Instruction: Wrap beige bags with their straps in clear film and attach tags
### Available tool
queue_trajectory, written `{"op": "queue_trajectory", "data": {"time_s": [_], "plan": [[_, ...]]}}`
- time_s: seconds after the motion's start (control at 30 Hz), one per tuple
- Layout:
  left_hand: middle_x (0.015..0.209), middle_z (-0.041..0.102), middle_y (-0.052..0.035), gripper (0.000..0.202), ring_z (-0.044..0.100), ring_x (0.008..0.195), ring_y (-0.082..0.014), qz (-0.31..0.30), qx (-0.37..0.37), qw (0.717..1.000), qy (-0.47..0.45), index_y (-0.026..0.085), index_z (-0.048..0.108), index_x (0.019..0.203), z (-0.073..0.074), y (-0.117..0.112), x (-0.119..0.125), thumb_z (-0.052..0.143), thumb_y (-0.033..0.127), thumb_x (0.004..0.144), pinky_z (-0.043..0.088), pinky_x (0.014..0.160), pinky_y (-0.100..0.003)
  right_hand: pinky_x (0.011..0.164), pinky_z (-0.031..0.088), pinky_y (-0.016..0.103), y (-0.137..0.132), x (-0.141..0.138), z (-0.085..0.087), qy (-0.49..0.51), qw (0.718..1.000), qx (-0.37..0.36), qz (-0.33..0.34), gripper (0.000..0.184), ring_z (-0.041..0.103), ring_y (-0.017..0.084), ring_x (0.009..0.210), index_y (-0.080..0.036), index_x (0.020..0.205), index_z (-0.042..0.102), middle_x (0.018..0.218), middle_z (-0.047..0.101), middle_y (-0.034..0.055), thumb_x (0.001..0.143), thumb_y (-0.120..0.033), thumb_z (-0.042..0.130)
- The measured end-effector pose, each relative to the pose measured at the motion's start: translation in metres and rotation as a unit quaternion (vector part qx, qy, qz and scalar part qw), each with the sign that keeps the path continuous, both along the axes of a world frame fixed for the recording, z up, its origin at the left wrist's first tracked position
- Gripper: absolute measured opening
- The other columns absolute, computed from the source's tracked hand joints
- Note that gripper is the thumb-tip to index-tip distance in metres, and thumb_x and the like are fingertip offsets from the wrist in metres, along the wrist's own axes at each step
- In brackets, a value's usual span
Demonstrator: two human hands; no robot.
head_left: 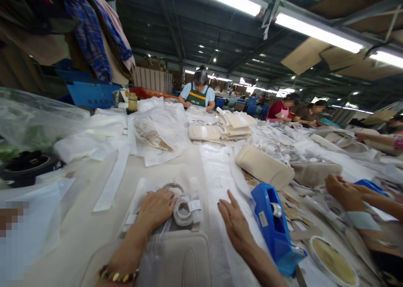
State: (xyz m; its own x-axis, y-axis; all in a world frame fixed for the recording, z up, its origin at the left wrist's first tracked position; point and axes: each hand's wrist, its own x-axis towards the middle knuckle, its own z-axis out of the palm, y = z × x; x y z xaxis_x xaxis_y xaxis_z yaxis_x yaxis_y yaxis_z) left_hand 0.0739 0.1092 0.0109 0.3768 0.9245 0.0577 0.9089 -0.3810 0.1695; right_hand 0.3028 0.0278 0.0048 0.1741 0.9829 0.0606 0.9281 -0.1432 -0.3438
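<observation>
My left hand (155, 209) lies flat, fingers spread, on a clear plastic bag (138, 199) that covers a beige padded piece (185, 257). Its fingertips touch a coiled white strap (184, 209) with a ring inside the bag. My right hand (235, 224) rests open with fingers stretched out on a strip of white foam sheet (217, 173), just left of a blue tape dispenser (273, 224). Neither hand holds anything.
Beige padded pieces (263, 166) and stacks (236, 125) lie across the long table among white wrapping and plastic bags (160, 129). Another person's hands (344, 192) work at the right. More workers stand at the far end (197, 95). A round tin (333, 259) sits near right.
</observation>
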Motion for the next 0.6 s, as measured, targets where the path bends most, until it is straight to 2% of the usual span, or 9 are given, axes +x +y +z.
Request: {"op": "queue_trajectory", "data": {"time_s": [0.07,0.13,0.2,0.3,0.4,0.47,0.53,0.6], "plan": [[0.101,0.066,-0.0092,0.031,0.059,0.099,-0.0296,0.001,0.002,1.0,-0.013,0.018,0.064,0.094,-0.001,0.0,0.0,0.037,0.032,0.091,0.042,0.083,-0.045,0.109,0.022,0.048,0.023,0.028,0.003,-0.132,0.99,0.011,-0.04,0.04,0.028,0.032,0.135,-0.007,0.113,0.062,0.144,0.033,0.0206,0.094,-0.026,0.032],[0.099,0.066,-0.0099,0.032,0.059,0.098,-0.0299,0.004,0.004,1.0,-0.026,0.017,0.064,0.092,-0.002,-0.001,0.001,0.037,0.033,0.091,0.042,0.083,-0.045,0.105,0.02,0.058,0.041,0.051,-0.002,-0.178,0.983,-0.004,-0.042,0.035,0.032,0.042,0.131,-0.002,0.102,0.067,0.138,0.04,0.0279,0.089,-0.019,0.039],[0.098,0.066,-0.01,0.031,0.059,0.098,-0.0295,0.007,0.003,0.999,-0.041,0.017,0.064,0.092,-0.002,-0.001,0.001,0.037,0.032,0.09,0.041,0.083,-0.044,0.102,0.021,0.06,0.052,0.064,-0.009,-0.219,0.975,-0.013,-0.036,0.032,0.04,0.045,0.125,-0.001,0.095,0.069,0.129,0.048,0.0305,0.086,-0.017,0.043],[0.098,0.066,-0.011,0.031,0.058,0.099,-0.0297,0.008,-0.001,0.998,-0.069,0.016,0.064,0.09,-0.002,-0.002,0.002,0.038,0.032,0.089,0.04,0.084,-0.044,0.1,0.023,0.061,0.056,0.065,-0.01,-0.268,0.963,0.004,-0.039,0.038,0.048,0.044,0.117,0.002,0.095,0.068,0.12,0.055,0.0318,0.087,-0.02,0.038],[0.098,0.065,-0.0139,0.029,0.057,0.1,-0.0319,0.01,-0.007,0.993,-0.116,0.014,0.065,0.088,-0.005,-0.003,0.0,0.04,0.031,0.087,0.037,0.086,-0.047,0.091,0.036,0.057,0.044,0.058,0.006,-0.292,0.955,0.035,-0.04,0.045,0.054,0.043,0.108,0.003,0.096,0.066,0.113,0.059,0.0318,0.09,-0.023,0.03],[0.096,0.065,-0.0153,0.027,0.056,0.1,-0.0329,0.01,-0.011,0.986,-0.166,0.013,0.065,0.085,-0.007,-0.002,-0.001,0.043,0.03,0.085,0.035,0.089,-0.049,0.089,0.043,0.05,0.026,0.059,0.017,-0.29,0.955,0.07,-0.002,0.048,0.056,0.037,0.107,-0.002,0.096,0.067,0.108,0.063,0.0257,0.092,-0.024,0.024],[0.093,0.066,-0.0149,0.025,0.056,0.099,-0.0323,0.01,-0.016,0.972,-0.233,0.014,0.065,0.08,-0.007,-0.001,-0.002,0.045,0.029,0.083,0.031,0.093,-0.05,0.092,0.046,0.045,0.001,0.06,0.019,-0.238,0.959,0.144,0.06,0.05,0.055,0.031,0.112,-0.009,0.104,0.066,0.11,0.065,0.0176,0.093,-0.024,0.02],[0.093,0.066,-0.0139,0.026,0.055,0.1,-0.0305,0.017,-0.021,0.948,-0.319,0.015,0.064,0.079,-0.002,-0.001,-0.002,0.043,0.029,0.082,0.028,0.097,-0.051,0.095,0.048,0.042,-0.026,0.056,0.01,-0.124,0.961,0.228,0.095,0.046,0.052,0.027,0.118,-0.017,0.118,0.061,0.12,0.062,0.0102,0.094,-0.029,0.023]]}}
